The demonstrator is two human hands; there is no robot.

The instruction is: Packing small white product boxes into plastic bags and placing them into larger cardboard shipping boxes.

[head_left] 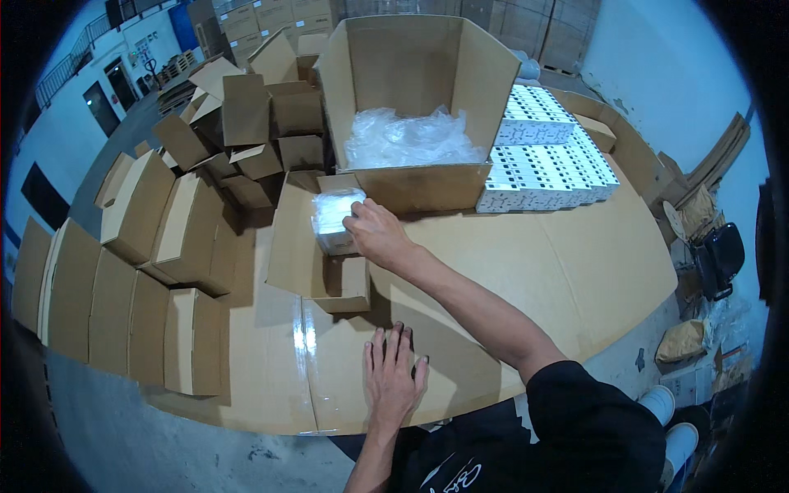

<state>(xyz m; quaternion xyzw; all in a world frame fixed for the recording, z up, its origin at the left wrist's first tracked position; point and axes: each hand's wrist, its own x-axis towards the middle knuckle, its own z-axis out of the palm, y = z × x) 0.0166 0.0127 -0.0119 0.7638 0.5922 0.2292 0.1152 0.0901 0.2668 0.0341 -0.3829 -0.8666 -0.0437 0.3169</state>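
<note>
My right hand [380, 234] reaches into a small open cardboard box [297, 238]. Its fingers are closed on the right edge of a white packet in clear plastic wrap [335, 220]. The packet sits in the far part of that box, and the brown bottom shows in the near part. Some of the packet is hidden behind my fingers. My left hand [394, 374] lies palm down on the cardboard-covered table [444, 329], fingers stretched out, just in front of the box, holding nothing.
Behind stands a large open carton [411, 191] with crumpled clear plastic bags [411, 138]. Stacked small white boxes [546, 177] flank it on the right. At left are closed brown boxes [152, 218]; behind them lies a pile of open ones [246, 115]. The table's near edge curves before me.
</note>
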